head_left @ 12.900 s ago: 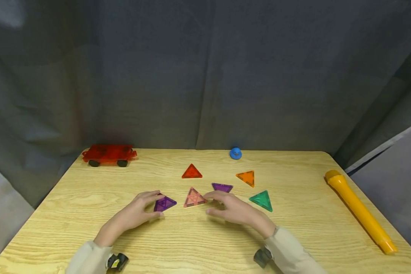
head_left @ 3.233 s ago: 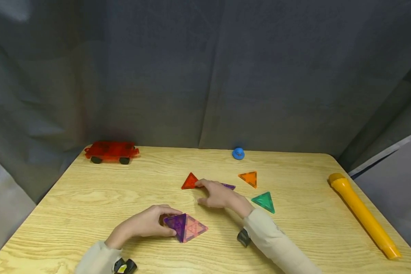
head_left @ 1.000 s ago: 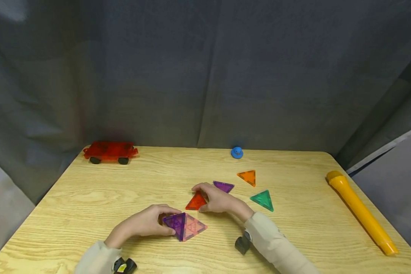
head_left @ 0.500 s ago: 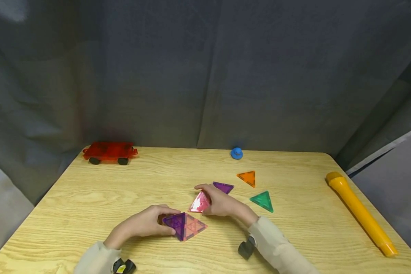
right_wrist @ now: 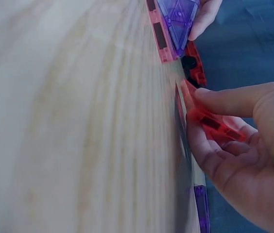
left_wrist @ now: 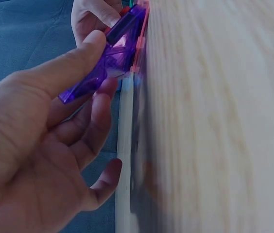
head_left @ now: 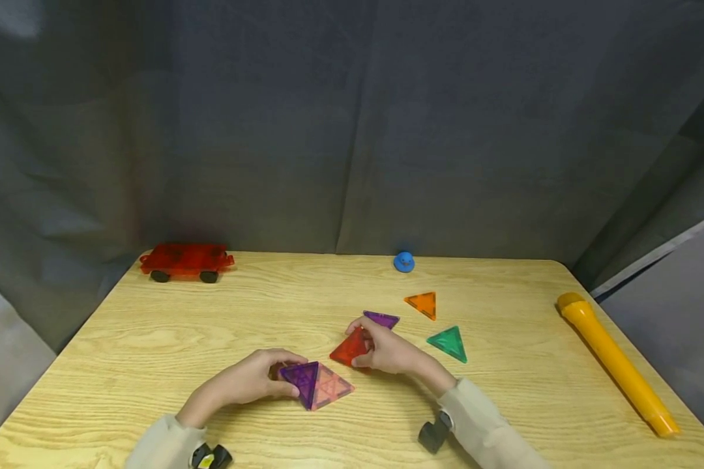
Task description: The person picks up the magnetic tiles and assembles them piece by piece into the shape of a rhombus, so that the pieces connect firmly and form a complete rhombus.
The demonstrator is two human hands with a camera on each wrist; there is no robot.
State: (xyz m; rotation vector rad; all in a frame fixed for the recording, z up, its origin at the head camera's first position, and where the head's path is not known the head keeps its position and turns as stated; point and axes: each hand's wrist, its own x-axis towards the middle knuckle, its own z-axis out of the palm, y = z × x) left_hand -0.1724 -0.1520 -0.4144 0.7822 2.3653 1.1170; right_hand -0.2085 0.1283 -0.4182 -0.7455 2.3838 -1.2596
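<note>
Over a light wood-grain desk (head_left: pixel 152 339), backed by a dark grey curtain (head_left: pixel 258 130), both my hands are occupied. My left hand (head_left: pixel 249 381) grips a translucent purple plastic triangle (head_left: pixel 304 382) between thumb and fingers; the tile is tilted up, one edge meeting a translucent pink plastic triangle (head_left: pixel 332 386) that lies flat. My right hand (head_left: pixel 392 350) pinches a translucent red plastic triangle (head_left: pixel 346 350), held tilted just beyond the pink tile and apart from it. Nearby lie a second purple triangle (head_left: pixel 382 318), partly hidden behind my right hand, an orange translucent triangle (head_left: pixel 425 305) and a green translucent triangle (head_left: pixel 452 343). Toward the far edge stand a red toy car base with black wheels (head_left: pixel 186 260), at left, and a small blue toy duck (head_left: pixel 404 262). A yellow rod with a wider head (head_left: pixel 616 363) lies along the right side. The black camera (head_left: pixel 220 457) on my left wrist bears a yellow patch (head_left: pixel 207 461); any print there is too small to read.
</note>
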